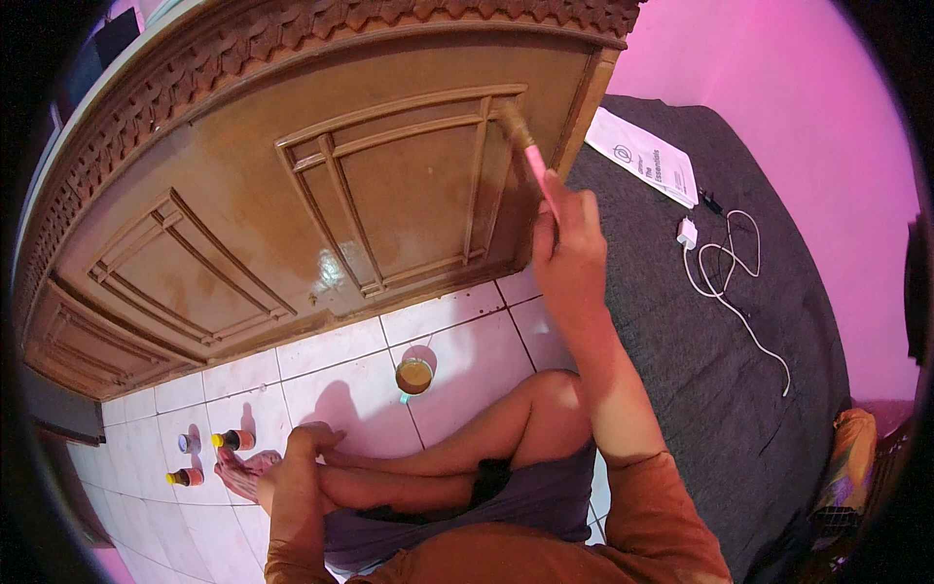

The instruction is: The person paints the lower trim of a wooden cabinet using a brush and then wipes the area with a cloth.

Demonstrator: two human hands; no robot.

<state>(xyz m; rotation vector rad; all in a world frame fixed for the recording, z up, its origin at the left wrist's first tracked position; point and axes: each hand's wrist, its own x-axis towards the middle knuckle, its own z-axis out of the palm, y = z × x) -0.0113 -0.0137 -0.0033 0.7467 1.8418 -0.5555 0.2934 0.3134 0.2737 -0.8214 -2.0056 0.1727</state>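
Observation:
My right hand [572, 229] is closed around the pink handle of a paintbrush [534, 164]. The brush's blurred bristles meet the carved wooden panel [389, 185], by the upper right corner of a raised rectangular moulding. Parts of the brown surface look glossy. On the tiles below stands a cup [414, 377] with brown liquid in it and a pale handle. My left hand [313, 439] rests by my crossed legs; its fingers are mostly hidden, and nothing shows in it. Close to my foot lie two small dark bottles [233, 440] with yellow caps.
A small round container [189, 443] sits near the bottles on the white tiled floor [341, 360]. To my right, a dark grey cushioned surface [681, 321] holds a white printed booklet [647, 161] and a white charger [687, 233] with its cable. Beyond is a pink wall [827, 146].

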